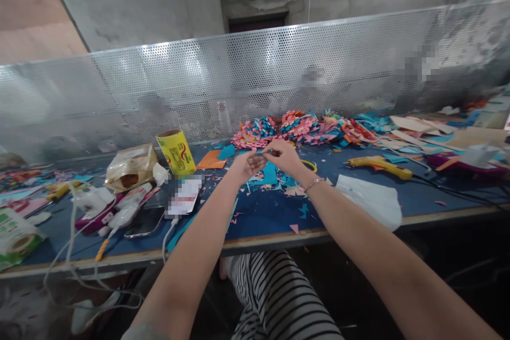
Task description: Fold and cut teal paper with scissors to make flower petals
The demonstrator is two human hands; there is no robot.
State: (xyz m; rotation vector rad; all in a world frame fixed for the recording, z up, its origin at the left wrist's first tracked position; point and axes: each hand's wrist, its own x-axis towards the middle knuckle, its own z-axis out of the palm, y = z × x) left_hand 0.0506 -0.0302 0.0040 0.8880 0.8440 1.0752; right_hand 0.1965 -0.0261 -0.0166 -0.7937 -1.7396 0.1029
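Out over the middle of the table, my left hand (249, 166) and my right hand (284, 158) meet at the fingertips. The left fingers are curled together with the palm partly showing. My right thumb and forefinger are pinched close to the left fingertips. Whatever lies between them is too small or hidden to make out. Below the hands are blue scraps (269, 175) of cut sheet. Just behind them rises a heap of pink and blue cut flowers (258, 132).
To the right lie a yellow hot glue gun (378, 166) and a white sheet (370, 199). At left are a yellow box (176, 153), a paper bag (131, 167), a phone (145, 221) and cables. A perforated metal divider (191, 85) stands along the back.
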